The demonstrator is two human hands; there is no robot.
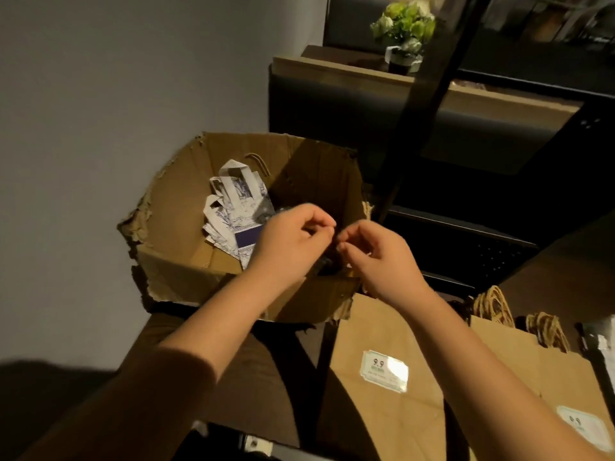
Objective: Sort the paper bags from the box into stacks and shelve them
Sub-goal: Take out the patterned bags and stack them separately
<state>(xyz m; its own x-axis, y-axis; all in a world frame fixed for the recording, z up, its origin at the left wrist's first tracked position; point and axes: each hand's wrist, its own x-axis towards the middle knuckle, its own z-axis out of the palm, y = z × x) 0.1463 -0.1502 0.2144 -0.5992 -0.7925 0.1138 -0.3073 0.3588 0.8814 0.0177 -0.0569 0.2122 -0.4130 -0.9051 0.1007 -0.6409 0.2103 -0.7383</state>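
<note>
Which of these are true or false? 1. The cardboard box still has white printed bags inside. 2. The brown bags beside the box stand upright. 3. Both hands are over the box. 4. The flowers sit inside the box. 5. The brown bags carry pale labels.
1. True: white bags with blue print lie inside the cardboard box.
2. False: the brown bags lie flat, handles pointing away from the person.
3. True: the left hand and right hand meet over the box's near edge, fingers curled; what they hold cannot be made out.
4. False: the flowers stand on a ledge behind the box.
5. True: a pale label marked 9.9 shows on the nearest bag.
</note>
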